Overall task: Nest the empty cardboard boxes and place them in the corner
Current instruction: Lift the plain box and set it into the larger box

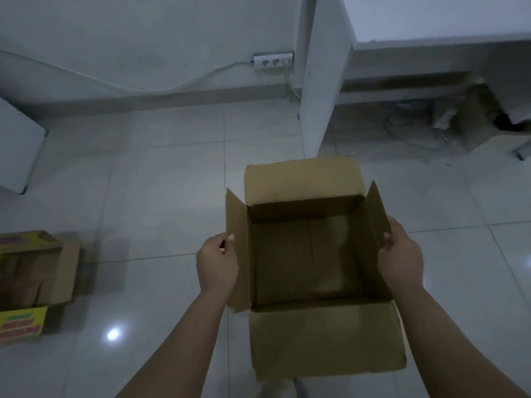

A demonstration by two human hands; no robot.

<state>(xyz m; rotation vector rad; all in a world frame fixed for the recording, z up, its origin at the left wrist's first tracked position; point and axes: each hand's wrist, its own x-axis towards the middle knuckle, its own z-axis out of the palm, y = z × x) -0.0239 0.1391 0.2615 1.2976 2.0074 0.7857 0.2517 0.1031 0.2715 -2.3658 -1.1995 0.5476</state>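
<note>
**Reader:** What was in the person's hands?

**Describer:** An open, empty plain cardboard box [309, 259], held up over the tiled floor [161, 179] in front of the person. All four top flaps stood open. The left hand [217, 264] gripped the left flap, its fingers [230, 238] curled and pinching the flap's edge. The right hand [400, 259] held the right flap, with the fingers [387, 236] closed over the flap's rim and the palm pressed against its outside.

**Reader:** Were there other boxes?

**Describer:** Yes. A second box with yellow printed flaps [31, 282] sat open on the floor, well to the left of the held box. Its inside was too dim to read clearly. Something brown and box-like lay far to the right of the held box, under a white worktop [431, 21], but it was too blurred to name.

**Reader:** Where was the corner?

**Describer:** Beyond the held box, the wall met a white upright panel [321, 81] that supported the worktop. A wall socket [273, 61] was mounted just left of that junction. Whether that was the intended corner could not be told.

**Reader:** Which step was this?

**Describer:** It looked like the carrying stage, with one box lifted and nothing nested yet. The next move probably called for bringing the held box and the printed one together, smaller inside larger, with the flaps kept clear of the opening. Which of the two was smaller was hard to judge from this angle.
</note>
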